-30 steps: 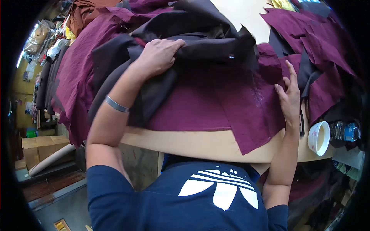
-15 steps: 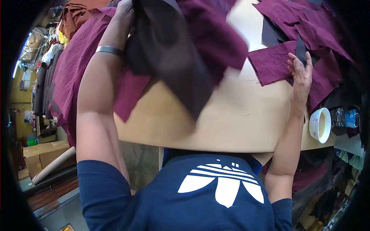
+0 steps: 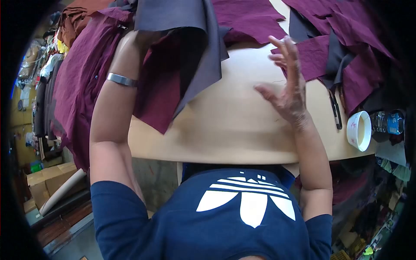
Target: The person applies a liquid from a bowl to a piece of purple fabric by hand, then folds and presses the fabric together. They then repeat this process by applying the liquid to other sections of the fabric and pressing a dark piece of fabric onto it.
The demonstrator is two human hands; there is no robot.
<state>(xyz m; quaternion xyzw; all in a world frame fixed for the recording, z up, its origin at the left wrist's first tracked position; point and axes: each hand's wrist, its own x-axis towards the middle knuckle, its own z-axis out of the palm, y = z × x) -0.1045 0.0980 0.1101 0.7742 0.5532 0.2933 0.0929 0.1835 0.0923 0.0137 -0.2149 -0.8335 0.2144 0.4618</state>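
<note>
My left hand is raised at the upper left, its fingers hidden under a dark grey cloth piece. This cloth hangs from the hand over the table, with a maroon cloth layer beneath it. My right hand is above the middle right of the table, fingers apart and slightly blurred, holding nothing. Nearest to it on the right lie maroon cut pieces and a dark grey strip.
The pale table curves along my front. At its right edge are a black pen, a white bowl with pale contents, and a clear bottle. A maroon cloth pile overhangs the left side. Cardboard boxes stand lower left.
My right hand has moved left, away from the maroon pieces, uncovering the pen. My left hand has come lower, and the swinging dark cloth has shifted left and hangs more still.
</note>
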